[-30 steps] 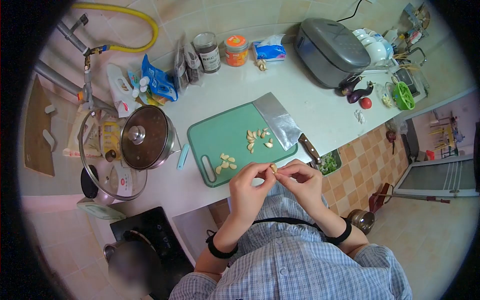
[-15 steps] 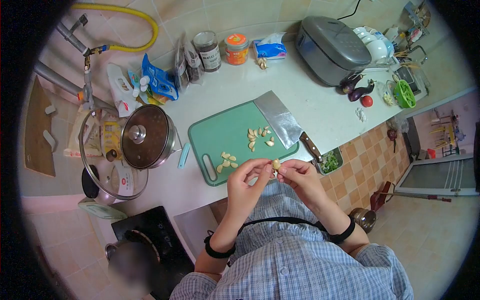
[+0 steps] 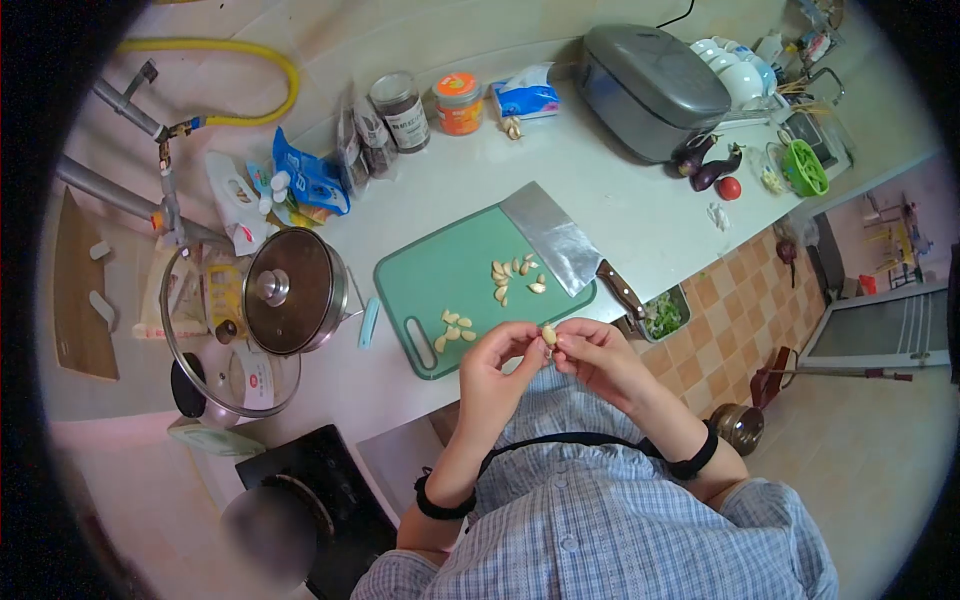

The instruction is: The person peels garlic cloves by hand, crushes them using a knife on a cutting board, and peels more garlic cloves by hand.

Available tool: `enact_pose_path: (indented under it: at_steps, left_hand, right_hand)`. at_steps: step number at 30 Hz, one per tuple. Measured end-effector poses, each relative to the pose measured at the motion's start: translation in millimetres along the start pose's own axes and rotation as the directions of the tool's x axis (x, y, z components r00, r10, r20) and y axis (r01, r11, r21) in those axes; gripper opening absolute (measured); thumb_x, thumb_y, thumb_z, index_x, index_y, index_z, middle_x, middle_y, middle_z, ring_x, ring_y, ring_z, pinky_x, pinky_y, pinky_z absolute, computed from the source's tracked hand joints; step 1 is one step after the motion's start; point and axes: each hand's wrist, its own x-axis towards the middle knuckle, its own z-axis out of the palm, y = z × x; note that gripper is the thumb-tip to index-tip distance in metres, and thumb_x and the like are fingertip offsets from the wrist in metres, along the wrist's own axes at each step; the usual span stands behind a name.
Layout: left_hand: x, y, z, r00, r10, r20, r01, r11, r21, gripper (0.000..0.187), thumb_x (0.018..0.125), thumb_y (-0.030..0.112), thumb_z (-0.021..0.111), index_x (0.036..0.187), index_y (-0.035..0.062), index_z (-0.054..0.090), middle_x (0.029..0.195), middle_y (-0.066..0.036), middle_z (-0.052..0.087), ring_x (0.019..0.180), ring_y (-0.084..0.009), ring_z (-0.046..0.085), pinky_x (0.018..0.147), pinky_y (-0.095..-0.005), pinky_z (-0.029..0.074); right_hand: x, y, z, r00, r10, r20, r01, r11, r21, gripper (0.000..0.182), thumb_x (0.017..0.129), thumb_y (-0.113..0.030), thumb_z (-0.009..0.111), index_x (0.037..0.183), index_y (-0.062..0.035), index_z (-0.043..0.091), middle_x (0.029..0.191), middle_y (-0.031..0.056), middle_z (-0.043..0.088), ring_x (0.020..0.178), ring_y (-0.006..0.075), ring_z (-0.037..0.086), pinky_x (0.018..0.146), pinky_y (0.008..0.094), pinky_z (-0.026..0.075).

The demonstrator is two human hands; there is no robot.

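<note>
Just past the counter's front edge, a garlic clove [image 3: 549, 336] is pinched between both hands. My left hand [image 3: 503, 358] closes its thumb and fingertips on one side of it, and my right hand [image 3: 600, 357] grips the other side. Beyond them lies a green cutting board [image 3: 440, 262]. Pale peeled garlic cloves [image 3: 454, 330] sit near its handle slot, with several unpeeled cloves [image 3: 502, 290] grouped further right. A cleaver [image 3: 553, 238] rests across the board's right end, its brown wooden handle pointing toward the front edge.
Left of the board are a small turquoise knife [image 3: 369, 322] and a lidded pot [image 3: 292, 291]. Jars [image 3: 459, 104] and a tissue pack [image 3: 526, 94] line the wall. A grey appliance [image 3: 655, 92], eggplants [image 3: 716, 168] and a tomato [image 3: 730, 188] stand further right. Chopped greens [image 3: 663, 314] fill a tray at the edge.
The view has shifted slightly. Both hands stay together at the garlic clove, and more of its pale surface shows between the fingertips now. The cloves on the board have not moved.
</note>
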Motion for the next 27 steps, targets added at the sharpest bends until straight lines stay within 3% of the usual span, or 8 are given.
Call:
enact_pose_path:
  at_steps: [4,7,9,15,19,20,22,27]
  left_hand:
    - [2,-2,2,0.997,0.077,-0.023,-0.074,0.993,0.092,0.013,0.081,0.001,0.06,0.093,-0.0039,0.058,0.088,-0.007,0.063,0.077,-0.0122,0.062,0.07,-0.0238,0.05]
    - [5,-1,5,0.987,0.155,-0.036,-0.144,0.968,0.208,0.013,0.079,0.0,0.061,0.092,-0.0024,0.058,0.087,-0.008,0.063,0.077,-0.0142,0.062,0.069,-0.0249,0.05]
    - [6,6,7,0.961,0.277,-0.004,-0.247,0.863,0.44,0.013,0.078,-0.001,0.061,0.091,-0.0003,0.059,0.085,-0.009,0.062,0.076,-0.0176,0.063,0.066,-0.027,0.049]
    - [6,7,10,0.933,0.357,0.053,-0.312,0.725,0.614,0.014,0.076,-0.001,0.061,0.089,0.0018,0.059,0.082,-0.008,0.06,0.073,-0.021,0.062,0.063,-0.03,0.047]
    - [5,8,11,0.945,0.309,0.107,-0.305,0.711,0.634,0.014,0.077,-0.003,0.06,0.091,-0.0017,0.061,0.087,-0.01,0.062,0.08,-0.018,0.062,0.071,-0.0262,0.048]
    - [6,8,10,0.964,0.25,0.089,-0.261,0.825,0.501,0.014,0.077,-0.002,0.061,0.092,-0.0017,0.062,0.088,-0.009,0.062,0.08,-0.0177,0.061,0.071,-0.0264,0.048]
    - [8,8,7,0.979,0.187,0.083,-0.205,0.913,0.353,0.015,0.078,-0.001,0.061,0.092,-0.0016,0.062,0.089,-0.009,0.062,0.08,-0.0174,0.061,0.071,-0.0267,0.048]
    - [10,6,-1,0.973,0.194,0.122,-0.228,0.87,0.438,0.012,0.079,0.001,0.062,0.09,-0.0029,0.064,0.091,-0.009,0.063,0.081,-0.015,0.061,0.073,-0.0246,0.048]
  right_hand:
    - [0,-1,5,0.975,-0.214,-0.065,0.18,0.921,-0.346,0.016,0.086,-0.011,0.059,0.099,-0.0006,0.061,0.088,0.0054,0.063,0.079,0.0116,0.061,0.073,0.0236,0.05]
    - [0,1,6,0.953,-0.299,-0.057,0.246,0.866,-0.436,0.018,0.086,-0.01,0.059,0.1,0.0022,0.061,0.091,0.0067,0.063,0.081,0.0125,0.061,0.073,0.0239,0.049]
    - [0,5,6,0.936,-0.349,-0.045,0.289,0.837,-0.465,0.018,0.085,-0.009,0.059,0.099,0.0027,0.061,0.093,0.0073,0.062,0.081,0.0125,0.061,0.073,0.0235,0.049]
    - [-3,3,9,0.887,-0.46,0.029,0.362,0.656,-0.662,0.018,0.082,-0.007,0.063,0.097,0.0026,0.062,0.096,0.0073,0.06,0.08,0.0122,0.06,0.071,0.0232,0.048]
    - [0,7,1,0.881,-0.469,-0.066,0.349,0.736,-0.58,0.018,0.08,-0.007,0.064,0.095,0.002,0.062,0.091,0.0064,0.06,0.078,0.0126,0.059,0.069,0.0237,0.048]
    - [-1,5,1,0.88,-0.47,-0.067,0.349,0.736,-0.58,0.018,0.08,-0.007,0.064,0.095,0.002,0.062,0.091,0.0064,0.06,0.078,0.0126,0.059,0.069,0.0237,0.048]
    - [-5,-3,6,0.825,-0.562,0.063,0.38,0.468,-0.798,0.017,0.079,-0.007,0.065,0.095,0.0008,0.063,0.089,0.0081,0.061,0.075,0.014,0.059,0.067,0.0244,0.048]
    - [-8,-2,10,0.78,-0.597,0.186,0.438,0.31,-0.844,0.017,0.077,-0.005,0.067,0.092,-0.0002,0.063,0.087,0.0102,0.061,0.074,0.0165,0.06,0.063,0.0254,0.049]
